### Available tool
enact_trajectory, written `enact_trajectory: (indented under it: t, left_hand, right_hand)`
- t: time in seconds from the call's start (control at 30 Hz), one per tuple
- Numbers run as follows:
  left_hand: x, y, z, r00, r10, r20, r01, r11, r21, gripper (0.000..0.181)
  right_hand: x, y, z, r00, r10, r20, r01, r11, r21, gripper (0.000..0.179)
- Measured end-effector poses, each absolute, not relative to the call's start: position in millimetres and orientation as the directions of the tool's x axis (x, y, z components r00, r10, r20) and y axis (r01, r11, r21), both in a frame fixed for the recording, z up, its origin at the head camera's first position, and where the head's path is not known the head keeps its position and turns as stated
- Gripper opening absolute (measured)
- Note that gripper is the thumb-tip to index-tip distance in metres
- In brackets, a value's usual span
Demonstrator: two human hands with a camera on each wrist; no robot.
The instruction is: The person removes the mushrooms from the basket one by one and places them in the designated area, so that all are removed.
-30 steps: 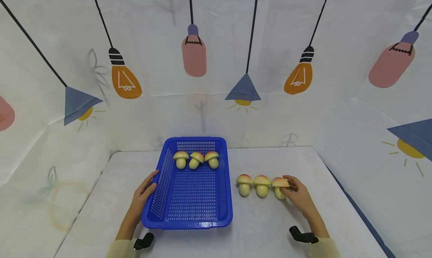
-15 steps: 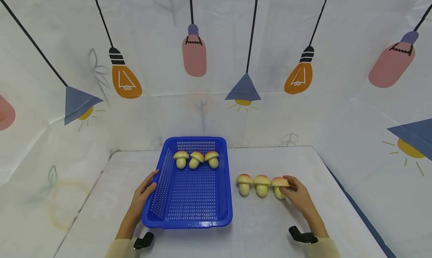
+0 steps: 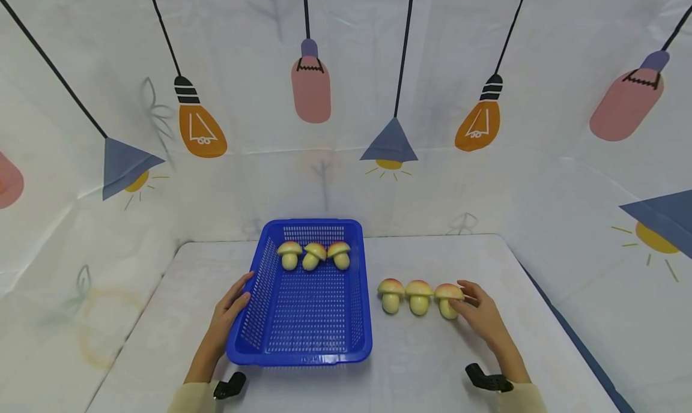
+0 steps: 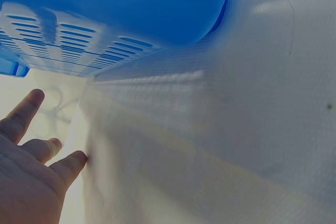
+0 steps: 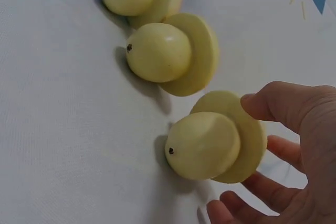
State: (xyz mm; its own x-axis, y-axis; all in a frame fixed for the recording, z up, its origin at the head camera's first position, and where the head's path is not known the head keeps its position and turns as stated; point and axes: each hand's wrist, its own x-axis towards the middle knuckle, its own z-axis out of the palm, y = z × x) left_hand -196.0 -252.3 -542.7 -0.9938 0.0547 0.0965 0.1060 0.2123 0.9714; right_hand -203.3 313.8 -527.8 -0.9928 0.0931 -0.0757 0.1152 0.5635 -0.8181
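- The right hand point(image 3: 478, 313) curls round the rightmost toy mushroom point(image 3: 447, 299), thumb on the cap's upper edge and fingers under its far side; the wrist view suggests a loose cupping grip, and the mushroom lies on the worktop point(image 3: 432, 365), stem toward the person.
- That mushroom ends a row of 3 lying side by side just right of the blue basket point(image 3: 303, 347); the middle mushroom point(image 3: 418, 296) and left mushroom point(image 3: 390, 295) are untouched. Taking the outer one probably keeps the hand clear of the others.
- The left hand point(image 3: 229, 314) rests with relaxed, straight fingers against the basket's left wall, seemingly to steady it.
- 3 more mushrooms point(image 3: 313, 255) lie in a row at the basket's far end, leaving the near part free.
- No brand, label or writing is readable; the backdrop point(image 3: 346, 101) only shows drawn lamps and bulbs.
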Motion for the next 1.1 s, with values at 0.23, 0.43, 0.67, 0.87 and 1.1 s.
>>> enact_trajectory:
  t: [0.23, 0.43, 0.67, 0.87, 1.1]
  left_hand:
    - [-193, -251, -538, -0.994, 0.049, 0.101, 0.108, 0.198, 0.974, 0.051]
    - [-191, -251, -538, -0.993, 0.057, 0.107, 0.116, 0.186, 0.976, 0.052]
    - [-192, -251, -540, -0.991, 0.066, 0.115, 0.126, 0.190, 0.974, 0.052]
    - [-193, -251, -540, -0.991, 0.070, 0.118, 0.129, 0.187, 0.974, 0.052]
    - [-193, -251, -539, -0.990, 0.069, 0.119, 0.130, 0.192, 0.973, 0.052]
  right_hand:
    - [-204, 314, -513, -0.993, 0.112, 0.027, 0.039, 0.554, -0.832, 0.068]
    - [-213, 310, -498, -0.982, 0.137, 0.126, -0.029, 0.555, -0.831, 0.065]
    - [-220, 301, -489, -0.982, 0.149, 0.115, -0.013, 0.558, -0.830, 0.066]
    - [-225, 291, -481, -0.983, 0.136, 0.120, -0.028, 0.543, -0.839, 0.065]
    - [-236, 281, -468, -0.981, 0.105, 0.161, -0.084, 0.524, -0.848, 0.064]
